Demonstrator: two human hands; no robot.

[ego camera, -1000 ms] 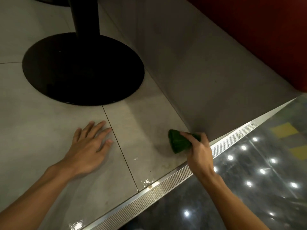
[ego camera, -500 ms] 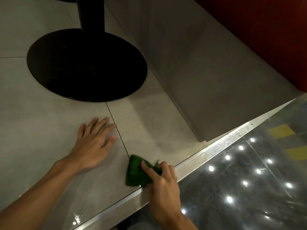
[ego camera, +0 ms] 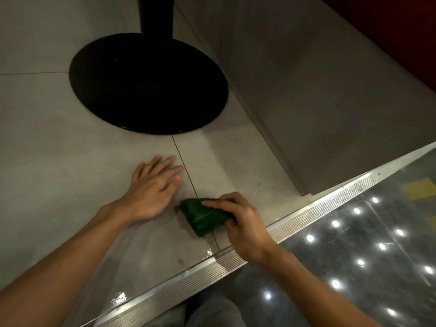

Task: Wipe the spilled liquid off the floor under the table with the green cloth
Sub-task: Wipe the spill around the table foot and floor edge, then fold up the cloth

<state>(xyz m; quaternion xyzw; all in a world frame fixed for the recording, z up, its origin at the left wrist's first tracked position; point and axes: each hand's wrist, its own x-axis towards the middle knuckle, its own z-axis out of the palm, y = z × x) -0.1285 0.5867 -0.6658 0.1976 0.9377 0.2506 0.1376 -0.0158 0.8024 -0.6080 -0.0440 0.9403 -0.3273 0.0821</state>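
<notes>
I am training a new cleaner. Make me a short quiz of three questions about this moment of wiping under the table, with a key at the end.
1. True or false: the left hand lies flat on the floor and holds nothing.
2. Which hand grips the green cloth? A: the left hand. B: the right hand. C: neither hand.
3. Short answer: what black thing stands on the floor beyond both hands?

Key: 1 true. 2 B. 3 the round table base.
</notes>
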